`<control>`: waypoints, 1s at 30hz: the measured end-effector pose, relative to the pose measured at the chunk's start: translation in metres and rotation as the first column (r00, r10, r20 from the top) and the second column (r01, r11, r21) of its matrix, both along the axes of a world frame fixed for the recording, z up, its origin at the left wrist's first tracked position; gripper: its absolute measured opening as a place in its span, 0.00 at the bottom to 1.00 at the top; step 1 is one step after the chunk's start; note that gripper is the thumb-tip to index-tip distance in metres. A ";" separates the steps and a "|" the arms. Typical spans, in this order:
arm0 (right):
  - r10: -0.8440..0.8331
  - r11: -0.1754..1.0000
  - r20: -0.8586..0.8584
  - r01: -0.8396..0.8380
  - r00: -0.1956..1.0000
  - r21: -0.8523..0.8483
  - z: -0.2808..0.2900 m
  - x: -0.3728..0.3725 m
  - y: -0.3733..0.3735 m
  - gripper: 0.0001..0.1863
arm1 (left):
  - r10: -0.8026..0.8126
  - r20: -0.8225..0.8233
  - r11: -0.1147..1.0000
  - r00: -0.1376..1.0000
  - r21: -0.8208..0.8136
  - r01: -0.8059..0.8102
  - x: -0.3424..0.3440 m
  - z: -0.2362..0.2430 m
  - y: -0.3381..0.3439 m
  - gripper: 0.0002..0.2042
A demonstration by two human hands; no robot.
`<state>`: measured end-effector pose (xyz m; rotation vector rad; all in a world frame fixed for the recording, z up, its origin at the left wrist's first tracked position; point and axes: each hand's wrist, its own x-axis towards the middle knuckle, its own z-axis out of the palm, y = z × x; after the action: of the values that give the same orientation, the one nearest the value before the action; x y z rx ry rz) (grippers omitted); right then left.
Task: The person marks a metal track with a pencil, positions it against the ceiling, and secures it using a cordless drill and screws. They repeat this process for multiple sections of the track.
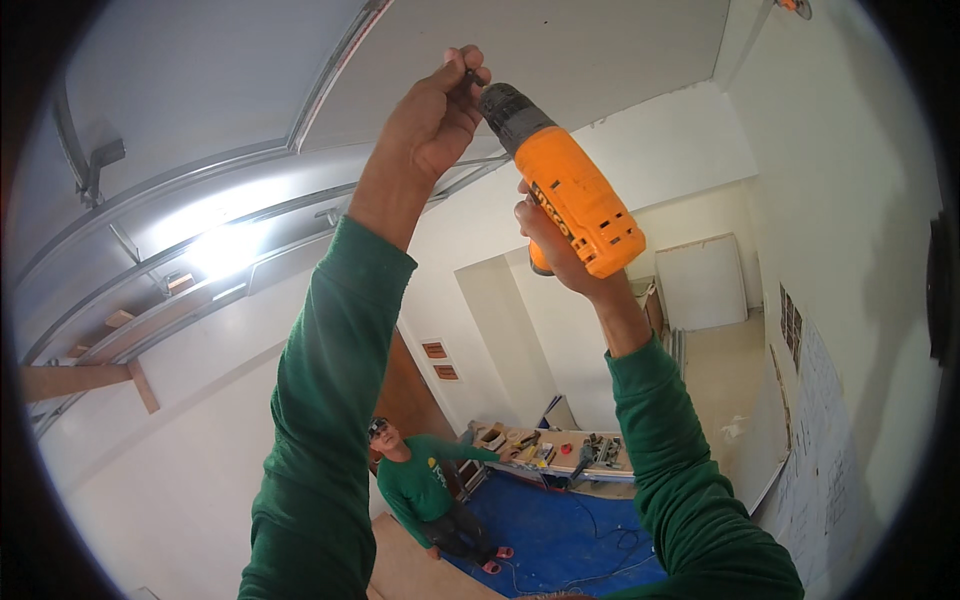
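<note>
My right hand [560, 245] is wrapped round the handle of an orange power drill [580, 200]. The drill is raised overhead, its black chuck [512, 112] pointing up and to the left. Just beyond the chuck, my left hand [440, 120] is closed in a pinch on a small dark piece [473, 78] at the drill's tip. Whether that is a screw or the bit cannot be made out. Both hands are up close to a pale ceiling board [570, 45], whose edge meets a metal channel on the left.
Metal ceiling framing [200, 190] and a bright lamp [222, 250] are at the left. Below, a co-worker [425, 480] in green stands by a bench [610, 462] with several tools on it. Cables lie on a blue floor sheet [560, 525]. A white wall [850, 200] rises at right.
</note>
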<state>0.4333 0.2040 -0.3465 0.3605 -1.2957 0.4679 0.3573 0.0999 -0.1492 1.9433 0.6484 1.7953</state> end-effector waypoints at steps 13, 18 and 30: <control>-0.136 0.935 -0.286 0.218 0.949 0.279 0.063 -0.008 0.010 0.19 | -0.081 0.158 0.997 0.984 0.032 0.077 0.035 0.042 -0.001 0.14; -0.127 0.926 -0.439 0.265 0.889 0.270 0.092 -0.016 0.000 0.18 | -0.016 -0.042 1.000 0.999 -0.013 0.016 0.016 0.089 -0.009 0.17; -0.164 0.973 -0.102 0.178 0.981 0.148 0.118 -0.027 0.028 0.32 | 0.556 -0.262 0.829 0.789 0.242 -0.504 0.055 0.078 -0.021 0.11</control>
<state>0.4064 0.2317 -0.2286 0.3929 -1.2673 0.2020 0.4126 0.0789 -0.0708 2.3638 1.3177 1.8903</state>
